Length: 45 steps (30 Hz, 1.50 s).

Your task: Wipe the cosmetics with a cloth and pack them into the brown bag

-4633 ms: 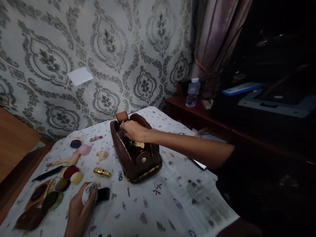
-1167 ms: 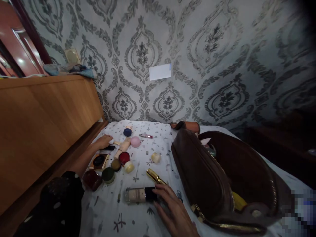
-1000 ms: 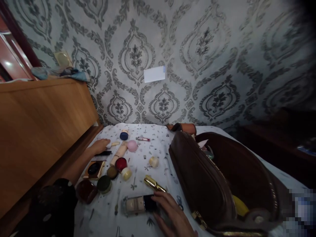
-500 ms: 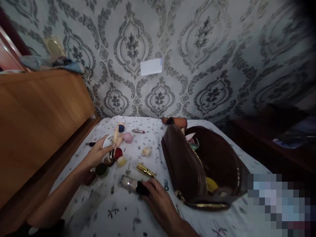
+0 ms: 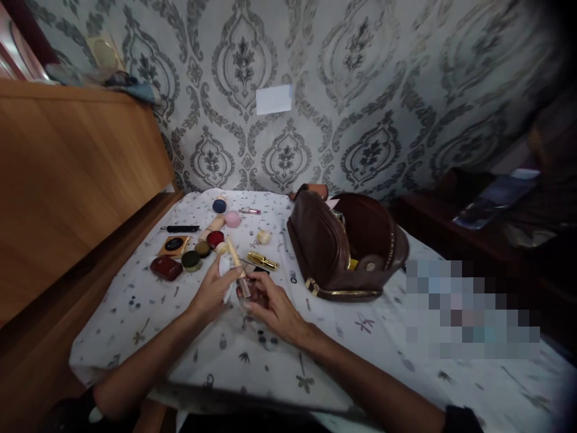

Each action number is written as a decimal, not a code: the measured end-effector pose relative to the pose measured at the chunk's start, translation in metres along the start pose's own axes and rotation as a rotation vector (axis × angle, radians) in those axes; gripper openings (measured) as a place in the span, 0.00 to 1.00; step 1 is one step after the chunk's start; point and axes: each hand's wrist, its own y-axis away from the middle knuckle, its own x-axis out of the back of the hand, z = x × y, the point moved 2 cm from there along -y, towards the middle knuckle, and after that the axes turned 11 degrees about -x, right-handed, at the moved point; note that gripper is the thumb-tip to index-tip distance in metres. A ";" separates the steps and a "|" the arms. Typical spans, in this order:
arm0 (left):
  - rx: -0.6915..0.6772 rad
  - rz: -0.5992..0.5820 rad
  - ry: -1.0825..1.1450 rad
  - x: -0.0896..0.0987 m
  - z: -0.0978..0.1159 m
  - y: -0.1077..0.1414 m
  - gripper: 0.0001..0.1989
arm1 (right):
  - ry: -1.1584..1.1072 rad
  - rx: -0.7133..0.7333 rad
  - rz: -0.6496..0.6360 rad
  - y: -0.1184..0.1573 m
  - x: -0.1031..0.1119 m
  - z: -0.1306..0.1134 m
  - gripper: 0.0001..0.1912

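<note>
two hands work close together in the head view: the left hand, fingers closed, has just brought the slim pale tube and white cloth over to the half-curled right hand, whose grip i cannot tell. handling now seems centred on the tube, between them.

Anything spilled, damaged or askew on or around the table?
No spill or damage shows. Slightly odd: the white card sits a little tilted on the patterned wall. The brown bag gapes unzipped but stands upright. Between the left hand and right hand, it is too blurred to tell.
</note>
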 end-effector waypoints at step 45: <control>-0.455 -0.267 -1.577 0.091 -0.016 -0.001 0.12 | 0.423 -0.018 0.066 0.000 -0.006 0.017 0.04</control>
